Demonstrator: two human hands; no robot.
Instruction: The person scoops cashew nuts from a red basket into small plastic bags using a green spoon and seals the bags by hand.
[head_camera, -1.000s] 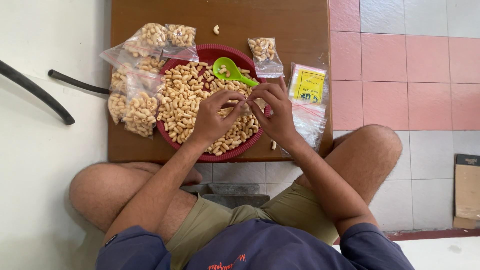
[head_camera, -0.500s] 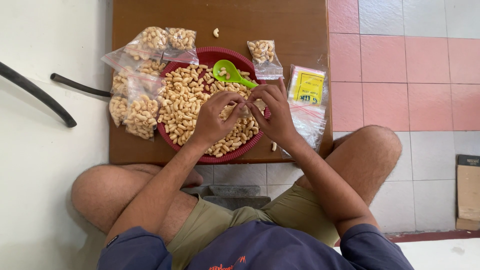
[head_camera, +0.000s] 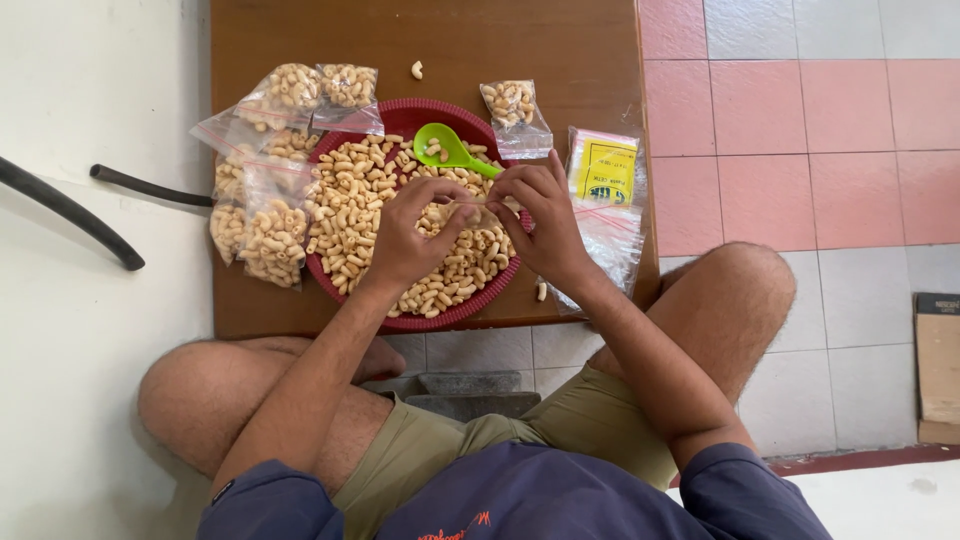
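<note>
Over a wooden table (head_camera: 300, 30), pinching a small clear bag (head_camera: 478, 211) between left hand (head_camera: 408, 235) and right hand (head_camera: 540, 222), fingers closed on it, holding it above the red tray (head_camera: 400, 112) of snack pieces (head_camera: 345, 215), keeping spills inside.

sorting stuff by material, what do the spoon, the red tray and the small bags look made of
Spoon: likely plastic, bright uniform green with a smooth sheen.
Red tray: probably plastic, with a ribbed rim; could be woven.
Small bags: thin clear plastic film, glossy and creased, snacks showing through.

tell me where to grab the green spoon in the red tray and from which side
Take the green spoon by its handle, coming from the right. The bowl lies to the left with a few snack pieces in it, while the slim handle points right toward the fingers of the right hand, over the red tray.
</note>
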